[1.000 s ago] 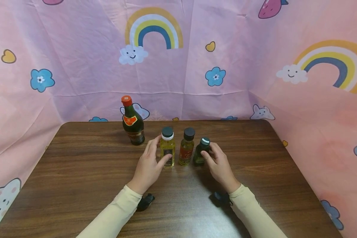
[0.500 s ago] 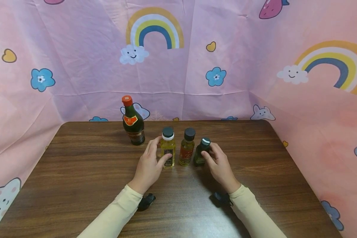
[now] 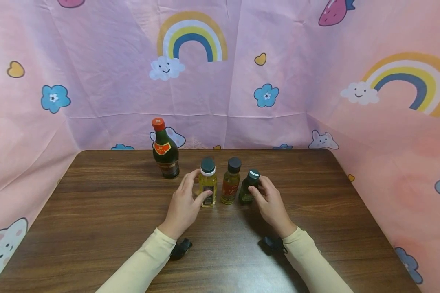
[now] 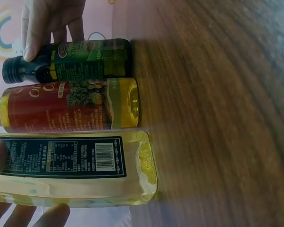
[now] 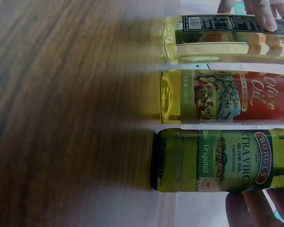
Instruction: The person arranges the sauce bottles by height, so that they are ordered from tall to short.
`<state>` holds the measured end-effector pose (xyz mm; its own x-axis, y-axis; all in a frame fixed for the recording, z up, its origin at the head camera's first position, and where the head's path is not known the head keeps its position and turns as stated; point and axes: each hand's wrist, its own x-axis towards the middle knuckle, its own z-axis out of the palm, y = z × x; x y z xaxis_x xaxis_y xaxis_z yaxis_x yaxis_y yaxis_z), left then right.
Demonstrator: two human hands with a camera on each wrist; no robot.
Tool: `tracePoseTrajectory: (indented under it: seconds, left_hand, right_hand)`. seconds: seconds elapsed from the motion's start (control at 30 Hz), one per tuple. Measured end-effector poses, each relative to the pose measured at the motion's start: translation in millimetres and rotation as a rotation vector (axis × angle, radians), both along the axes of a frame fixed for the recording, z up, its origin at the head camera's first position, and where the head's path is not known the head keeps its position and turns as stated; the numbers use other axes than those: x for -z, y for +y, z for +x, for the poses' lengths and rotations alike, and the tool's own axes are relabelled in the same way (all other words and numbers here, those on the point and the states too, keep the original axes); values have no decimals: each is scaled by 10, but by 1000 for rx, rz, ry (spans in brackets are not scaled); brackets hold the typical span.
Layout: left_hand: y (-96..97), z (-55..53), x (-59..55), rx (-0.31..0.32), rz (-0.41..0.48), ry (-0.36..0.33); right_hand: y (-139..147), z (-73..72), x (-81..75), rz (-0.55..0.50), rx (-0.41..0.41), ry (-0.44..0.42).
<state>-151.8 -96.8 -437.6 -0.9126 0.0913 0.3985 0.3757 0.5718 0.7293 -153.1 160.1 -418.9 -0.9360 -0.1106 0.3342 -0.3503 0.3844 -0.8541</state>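
Yellow-oil bottle [image 3: 207, 185], red-label bottle [image 3: 230, 187], green bottle [image 3: 247, 192] upright in a row mid-frame, no visible move vs half a second ago, so I'd call it a steady hold, not a lift; left hand [image 3: 181, 203] pinches the yellow-oil bottle, right hand [image 3: 273, 205] pinches the green bottle near its shoulder, middle one untouched. Green reads BORGES, OLIVE OIL, Original; red reads Olive Oil, 200ml; yellow shows a barcode [image 4: 104, 157], fine print illegible. Red-capped bottle [image 3: 166, 156] stands left of centre on the desk [image 3: 113, 228], label unreadable
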Motion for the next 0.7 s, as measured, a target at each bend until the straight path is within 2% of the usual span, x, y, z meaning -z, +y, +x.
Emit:
tracePoseTrajectory:
  seconds: [0.7]
  left_hand:
    - [-36, 79, -11, -37, 37, 24]
  right_hand:
    - [-9, 19, -31, -2, 1, -6]
